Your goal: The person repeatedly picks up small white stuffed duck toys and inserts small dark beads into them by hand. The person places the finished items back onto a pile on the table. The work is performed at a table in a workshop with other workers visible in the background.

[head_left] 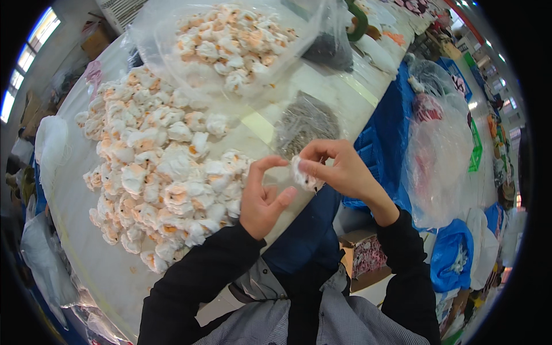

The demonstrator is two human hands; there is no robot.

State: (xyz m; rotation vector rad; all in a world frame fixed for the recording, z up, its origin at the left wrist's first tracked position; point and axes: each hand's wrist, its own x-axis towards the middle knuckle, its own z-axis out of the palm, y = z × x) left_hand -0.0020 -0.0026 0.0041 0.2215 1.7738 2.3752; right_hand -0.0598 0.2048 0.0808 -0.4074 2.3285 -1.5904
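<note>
My right hand (339, 169) pinches a small white plush piece (306, 178) with dark spots between thumb and fingers, over the near edge of the table. Just left of it, my left hand (264, 198) has its thumb and index finger spread, apart from the piece. A large heap of similar white and peach plush pieces (167, 167) covers the table to the left of my hands. Beyond my right hand lies a clear plastic bag (307, 123) of small greyish-brown bits.
A big clear bag (236, 40) of more plush pieces stands at the far side of the pale table (86, 253). A dark-filled bag (330, 52) sits near it. To the right are blue sheeting (379, 138), a large filled plastic bag (437, 167) and a cardboard box (368, 261).
</note>
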